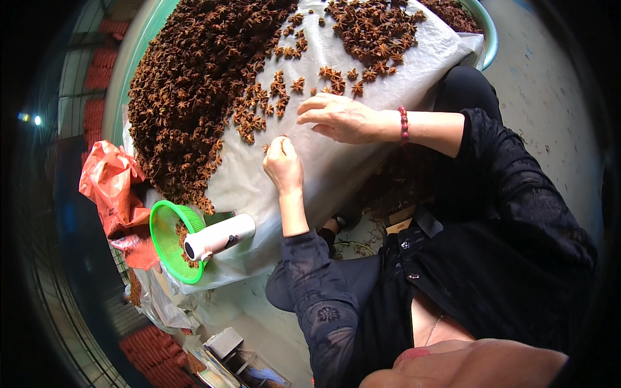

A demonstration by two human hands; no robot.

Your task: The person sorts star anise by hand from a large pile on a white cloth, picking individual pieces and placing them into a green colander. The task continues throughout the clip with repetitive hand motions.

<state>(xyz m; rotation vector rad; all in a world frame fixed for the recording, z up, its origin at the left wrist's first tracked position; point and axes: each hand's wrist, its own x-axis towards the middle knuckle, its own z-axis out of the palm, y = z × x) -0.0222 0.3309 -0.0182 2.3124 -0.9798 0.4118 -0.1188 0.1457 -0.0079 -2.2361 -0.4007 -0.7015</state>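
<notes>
My left hand (284, 164) is closed over the pale plastic sheet (252, 182), and brown bits of star anise show at its fingertips. Just up and to the right, my right hand (339, 119), with a red bead bracelet (403, 125) at the wrist, hangs over the sheet; its fingers are bent and apart from the thumb, with nothing seen between them. Loose star anise pods (250, 119) lie beyond both hands. A large heap of star anise (189, 87) covers the left side of the sheet, and a smaller pile (373, 31) lies at the top.
A green plastic sieve (170, 242) with brown pieces stands at the sheet's lower left, beside a white cylindrical device (225, 236). An orange plastic sack (109, 182) lies left of it. A green tub's rim (491, 34) shows at upper right. Stacked red bags (153, 351) stand lower left.
</notes>
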